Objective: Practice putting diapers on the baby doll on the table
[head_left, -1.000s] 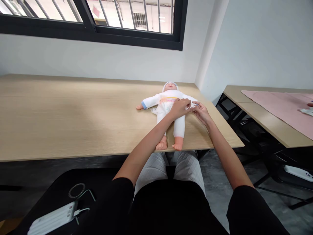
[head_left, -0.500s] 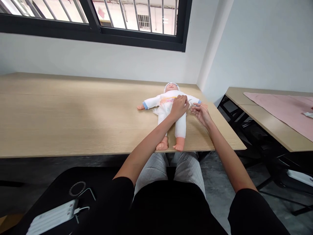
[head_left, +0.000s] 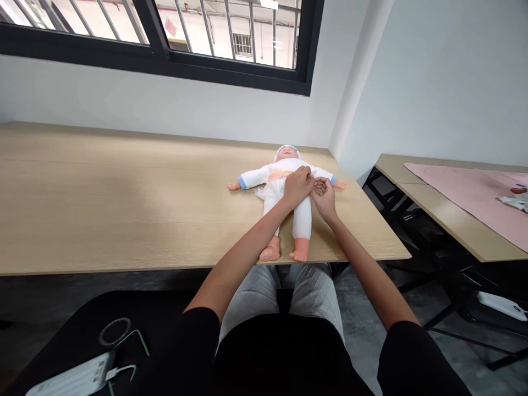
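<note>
Doll [head_left: 303, 217] in white cloth could slip over the front edge of pale wooden table [head_left: 136, 214] if our narrowly curled left hand [head_left: 297, 187] and right hand [head_left: 324, 199], contents unclear, pull

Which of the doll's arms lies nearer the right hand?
The arm on the person's right, its blue cuff near the right hand; the other arm stretches left.

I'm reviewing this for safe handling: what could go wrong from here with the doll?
The doll lies with its feet at the near edge of the table, so a tug toward the person might slide it partly off.
The left hand and right hand are close together at its waist, hiding that spot, so a poor grip could go unnoticed.
The thin white material there looks flimsy and might tear if pulled.
</note>
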`<action>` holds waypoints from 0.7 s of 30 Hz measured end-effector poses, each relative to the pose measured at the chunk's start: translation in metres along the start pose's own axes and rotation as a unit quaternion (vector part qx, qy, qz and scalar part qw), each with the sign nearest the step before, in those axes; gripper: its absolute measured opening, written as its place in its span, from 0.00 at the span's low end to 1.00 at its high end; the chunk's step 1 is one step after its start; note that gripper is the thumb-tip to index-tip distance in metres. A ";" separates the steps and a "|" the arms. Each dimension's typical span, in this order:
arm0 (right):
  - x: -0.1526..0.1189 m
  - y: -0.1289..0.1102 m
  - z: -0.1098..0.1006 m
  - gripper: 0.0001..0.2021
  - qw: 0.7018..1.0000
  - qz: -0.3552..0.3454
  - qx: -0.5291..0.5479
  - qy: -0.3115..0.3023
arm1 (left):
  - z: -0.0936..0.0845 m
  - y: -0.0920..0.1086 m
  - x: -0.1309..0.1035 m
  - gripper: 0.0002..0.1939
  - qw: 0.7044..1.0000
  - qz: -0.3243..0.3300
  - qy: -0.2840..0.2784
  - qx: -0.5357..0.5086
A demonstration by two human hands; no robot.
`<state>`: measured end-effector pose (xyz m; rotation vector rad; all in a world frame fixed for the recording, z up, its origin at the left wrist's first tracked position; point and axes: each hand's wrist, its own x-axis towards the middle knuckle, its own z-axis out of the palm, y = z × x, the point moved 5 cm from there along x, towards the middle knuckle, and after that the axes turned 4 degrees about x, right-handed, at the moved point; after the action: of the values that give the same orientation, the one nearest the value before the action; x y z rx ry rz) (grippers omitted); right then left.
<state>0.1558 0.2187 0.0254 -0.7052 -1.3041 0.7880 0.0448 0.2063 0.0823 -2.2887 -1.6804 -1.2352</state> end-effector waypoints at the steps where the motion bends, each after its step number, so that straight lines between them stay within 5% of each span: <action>1: -0.001 -0.001 0.002 0.15 1.000 -0.003 -0.012 0.018 | 0.000 0.000 -0.001 0.07 1.000 0.002 -0.004 -0.007; 8: 0.004 0.007 -0.008 0.11 0.992 0.048 -0.023 0.112 | -0.001 0.008 0.000 0.05 0.995 0.097 -0.021 -0.022; 14: 0.006 0.018 -0.021 0.12 0.972 0.136 0.102 0.164 | -0.010 0.000 -0.009 0.14 0.979 0.130 -0.042 0.151; 21: 0.018 -0.001 -0.011 0.12 0.985 0.099 0.006 0.140 | 0.000 0.009 -0.036 0.21 0.937 0.271 -0.035 0.218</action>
<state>0.1683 0.2325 0.0348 -0.9112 -0.9836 0.8232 0.0482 0.1742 0.0638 -2.2850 -1.0648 -0.6029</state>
